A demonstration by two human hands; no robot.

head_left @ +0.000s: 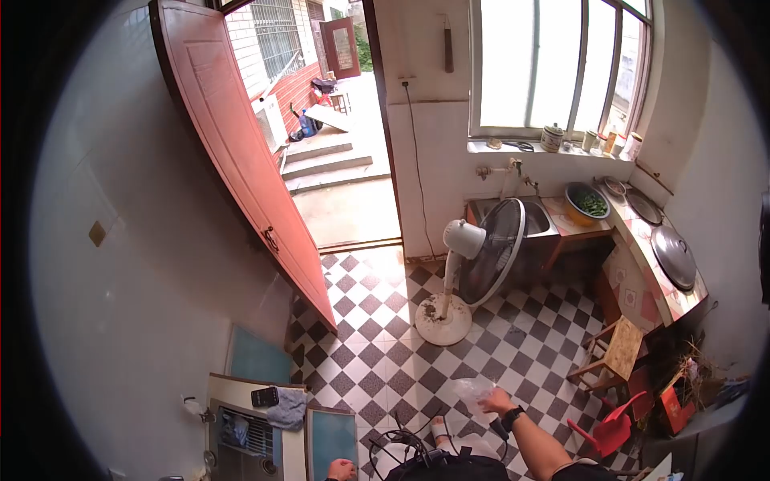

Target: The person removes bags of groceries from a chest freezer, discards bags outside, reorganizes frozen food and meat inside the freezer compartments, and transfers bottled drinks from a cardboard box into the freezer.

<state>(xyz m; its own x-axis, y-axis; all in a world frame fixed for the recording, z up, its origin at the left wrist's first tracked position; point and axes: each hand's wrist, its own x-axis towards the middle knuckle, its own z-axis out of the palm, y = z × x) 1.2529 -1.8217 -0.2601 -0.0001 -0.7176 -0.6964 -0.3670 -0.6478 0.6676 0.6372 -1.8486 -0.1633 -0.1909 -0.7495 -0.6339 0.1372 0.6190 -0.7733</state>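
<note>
A crumpled clear plastic bag hangs from my right hand, whose fingers are closed on its edge. A dark watch sits on that wrist. Low in the view, my left hand is beside the blue-fronted cabinet, its fingers curled in, with no object showing in them. Black cables lie across my front, above my feet on the checkered floor.
A white standing fan is ahead. A red door opens onto outdoor steps. At right are a sink, a bowl of greens, a lidded wok, a wooden stool and a red chair. A phone and cloth lie left.
</note>
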